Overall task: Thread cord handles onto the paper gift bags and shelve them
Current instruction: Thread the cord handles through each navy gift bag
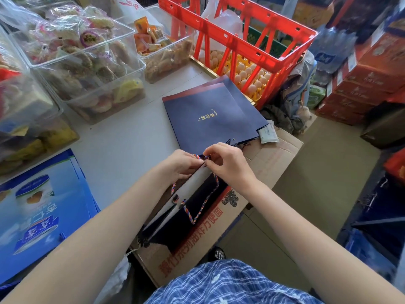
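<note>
A flat stack of navy paper gift bags with gold lettering lies on the white table, its open end toward me. A dark bag hangs opened below my hands, over a cardboard box. A multicoloured braided cord loops down across that bag. My left hand and my right hand meet at the bag's top edge, and both pinch the cord's end between fingertips. An eyelet hole shows on the top flat bag just beyond my right hand.
Clear plastic bins of wrapped snacks line the table's left and back. A red crate stands over trays of eggs. Blue printed flat bags lie at my left. A cardboard box sits under the dark bag; stacked cartons stand at right.
</note>
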Available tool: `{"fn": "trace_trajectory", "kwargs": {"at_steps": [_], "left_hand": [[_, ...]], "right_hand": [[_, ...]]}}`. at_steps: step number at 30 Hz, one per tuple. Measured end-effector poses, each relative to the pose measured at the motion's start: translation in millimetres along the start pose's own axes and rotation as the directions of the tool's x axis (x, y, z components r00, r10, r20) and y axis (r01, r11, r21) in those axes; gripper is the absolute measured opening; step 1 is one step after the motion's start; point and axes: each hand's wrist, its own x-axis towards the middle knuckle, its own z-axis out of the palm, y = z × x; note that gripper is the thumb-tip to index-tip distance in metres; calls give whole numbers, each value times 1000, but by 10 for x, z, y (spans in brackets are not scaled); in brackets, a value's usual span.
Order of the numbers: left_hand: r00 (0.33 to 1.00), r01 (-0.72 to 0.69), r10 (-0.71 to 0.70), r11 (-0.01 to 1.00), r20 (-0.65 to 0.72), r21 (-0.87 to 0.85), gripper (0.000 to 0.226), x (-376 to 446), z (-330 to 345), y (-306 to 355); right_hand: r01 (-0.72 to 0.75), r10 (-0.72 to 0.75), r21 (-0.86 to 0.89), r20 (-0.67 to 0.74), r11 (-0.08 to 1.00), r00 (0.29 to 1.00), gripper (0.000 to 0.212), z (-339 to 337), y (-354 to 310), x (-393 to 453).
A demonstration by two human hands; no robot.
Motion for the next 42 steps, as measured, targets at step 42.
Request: {"fn": "trace_trajectory", "kwargs": {"at_steps": [42], "left_hand": [[968, -236, 187, 902, -165, -361, 13, -230, -102, -199]], "right_hand": [[-27, 32, -82, 64, 996, 997, 11, 251, 57, 64]]}}
